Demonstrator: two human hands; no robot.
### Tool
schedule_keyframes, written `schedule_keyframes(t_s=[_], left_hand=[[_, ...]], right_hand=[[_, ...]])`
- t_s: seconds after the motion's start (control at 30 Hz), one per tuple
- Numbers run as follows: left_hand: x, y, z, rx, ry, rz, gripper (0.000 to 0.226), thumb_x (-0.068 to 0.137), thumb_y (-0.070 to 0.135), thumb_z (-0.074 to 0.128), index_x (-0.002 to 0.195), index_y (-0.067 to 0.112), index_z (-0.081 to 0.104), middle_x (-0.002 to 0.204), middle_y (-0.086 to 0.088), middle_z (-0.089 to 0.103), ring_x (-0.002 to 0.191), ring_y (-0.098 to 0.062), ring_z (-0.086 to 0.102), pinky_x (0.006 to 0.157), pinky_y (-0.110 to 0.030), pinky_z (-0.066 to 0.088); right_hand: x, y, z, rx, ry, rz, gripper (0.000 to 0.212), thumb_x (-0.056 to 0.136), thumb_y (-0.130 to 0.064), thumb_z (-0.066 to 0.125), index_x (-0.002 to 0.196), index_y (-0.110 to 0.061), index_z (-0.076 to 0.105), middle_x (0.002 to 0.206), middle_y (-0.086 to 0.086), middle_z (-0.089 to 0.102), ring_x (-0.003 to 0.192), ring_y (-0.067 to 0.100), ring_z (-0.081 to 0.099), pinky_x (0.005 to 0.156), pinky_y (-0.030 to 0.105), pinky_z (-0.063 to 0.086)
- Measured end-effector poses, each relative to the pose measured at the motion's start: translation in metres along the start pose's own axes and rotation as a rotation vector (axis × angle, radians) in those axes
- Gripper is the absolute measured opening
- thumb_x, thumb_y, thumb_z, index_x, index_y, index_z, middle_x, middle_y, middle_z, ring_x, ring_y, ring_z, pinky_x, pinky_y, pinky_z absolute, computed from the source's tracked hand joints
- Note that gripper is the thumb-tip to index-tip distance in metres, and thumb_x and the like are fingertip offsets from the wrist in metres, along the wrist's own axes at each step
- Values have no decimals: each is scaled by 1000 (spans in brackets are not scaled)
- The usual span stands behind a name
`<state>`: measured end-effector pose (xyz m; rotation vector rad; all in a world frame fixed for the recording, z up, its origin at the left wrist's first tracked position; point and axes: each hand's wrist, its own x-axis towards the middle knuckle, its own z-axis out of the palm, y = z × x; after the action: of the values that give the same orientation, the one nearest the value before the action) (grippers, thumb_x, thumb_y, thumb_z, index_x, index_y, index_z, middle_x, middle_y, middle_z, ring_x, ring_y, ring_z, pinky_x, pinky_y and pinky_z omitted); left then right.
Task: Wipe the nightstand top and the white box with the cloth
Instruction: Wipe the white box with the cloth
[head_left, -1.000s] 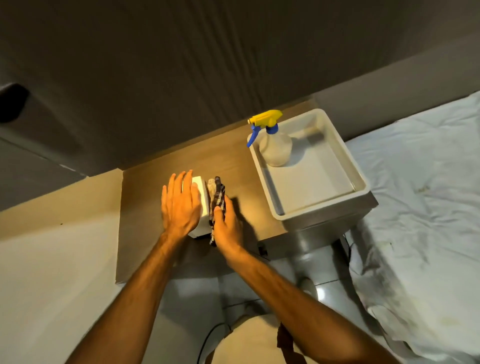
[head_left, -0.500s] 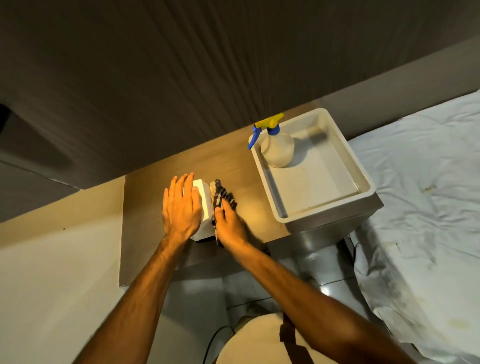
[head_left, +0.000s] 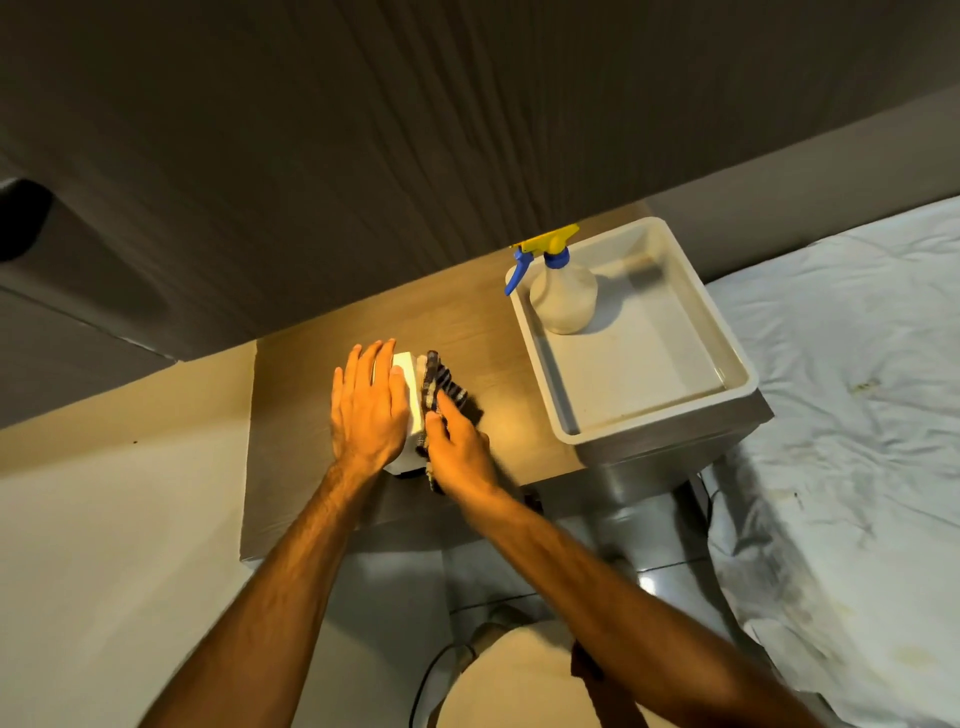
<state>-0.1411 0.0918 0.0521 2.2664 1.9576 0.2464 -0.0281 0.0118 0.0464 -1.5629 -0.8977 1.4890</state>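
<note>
Dim room, ribbed dark wall panel behind, and a wooden nightstand top (head_left: 311, 415) lit warm under both arms. The left hand (head_left: 368, 410) lies flat, fingers spread wide, palm down on the white box (head_left: 410, 384), which sits right under it on the wood. Just to its right, the right hand (head_left: 460, 449) is closed around a checked cloth (head_left: 439, 382), pressing it against the box's right side; the cloth sticks out beyond the fingertips. Farther right of the right hand, a white plastic tray (head_left: 737, 395) rests on the nightstand's far end, with a spray bottle (head_left: 563, 296), yellow and blue trigger, standing upright in its back corner. Beyond that, a rumpled white bedsheet (head_left: 857, 364).
</note>
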Motion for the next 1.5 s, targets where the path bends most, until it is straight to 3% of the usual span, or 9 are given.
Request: schedule_keyframes(t_s=[0.13, 0.23, 0.37, 0.6, 0.7, 0.87, 1.07, 1.27, 1.5], left_hand=[[0, -3, 1, 95, -46, 57, 58, 105, 37, 33, 157, 11, 32, 164, -13, 36, 157, -34, 21, 127, -59, 18], [1, 2, -1, -15, -12, -6, 61, 104, 39, 18, 157, 14, 35, 165, -10, 36, 157, -30, 22, 129, -56, 13], [-1, 3, -1, -14, 7, 7, 57, 105, 36, 21, 157, 17, 35, 164, -10, 37, 157, -29, 22, 129, -54, 12], [-2, 2, 5, 43, -44, 73, 61, 103, 40, 36, 157, 11, 33, 165, -13, 34, 158, -34, 18, 128, -59, 14], [-6, 1, 4, -30, -21, -4, 65, 102, 44, 15, 157, 15, 35, 166, -8, 34, 158, -28, 18, 129, -56, 11], [-3, -3, -7, -11, 11, 8, 58, 104, 37, 20, 157, 18, 36, 165, -7, 36, 158, -27, 20, 129, -53, 10], [3, 1, -5, 17, 3, 24, 59, 105, 37, 17, 156, 14, 37, 165, -8, 36, 158, -28, 20, 129, -56, 12], [0, 4, -1, -18, -3, -3, 58, 104, 38, 20, 157, 17, 35, 166, -7, 35, 158, -26, 19, 130, -53, 8], [-1, -1, -1, 63, -35, 59, 56, 105, 32, 36, 157, 11, 34, 165, -12, 34, 158, -34, 18, 128, -59, 13]], right_hand=[[33, -28, -2, 0, 7, -84, 46, 110, -32, 36, 155, -32, 43, 146, 13, 58, 131, 30, 59, 109, 46, 52], [66, -35, -9, 14, -29, 49, 46, 111, -32, 31, 154, -25, 44, 144, 16, 59, 126, 33, 60, 100, 38, 50], [38, -8, -9, -37, -19, 151, 48, 111, -36, 30, 158, -29, 36, 151, 14, 52, 134, 33, 55, 107, 44, 49], [38, -25, -1, 24, -51, -61, 50, 106, -41, 32, 156, -40, 35, 153, 10, 51, 137, 30, 54, 113, 49, 49], [63, -35, -3, 40, -60, 11, 45, 110, -36, 32, 151, -27, 49, 144, 14, 59, 130, 32, 58, 110, 40, 48], [24, -18, -5, 49, -56, 174, 46, 110, -38, 32, 150, -23, 49, 143, 14, 59, 129, 31, 59, 98, 37, 49], [27, -52, -18, 47, -45, -39, 39, 108, -27, 41, 143, -20, 57, 133, 11, 66, 118, 28, 64, 97, 37, 54], [42, -21, -16, -38, -21, 158, 45, 110, -36, 31, 146, -20, 52, 139, 19, 61, 124, 35, 61, 99, 43, 53], [20, -31, -8, 37, -41, -102, 43, 108, -32, 39, 150, -26, 50, 140, 12, 63, 125, 28, 62, 105, 44, 54]])
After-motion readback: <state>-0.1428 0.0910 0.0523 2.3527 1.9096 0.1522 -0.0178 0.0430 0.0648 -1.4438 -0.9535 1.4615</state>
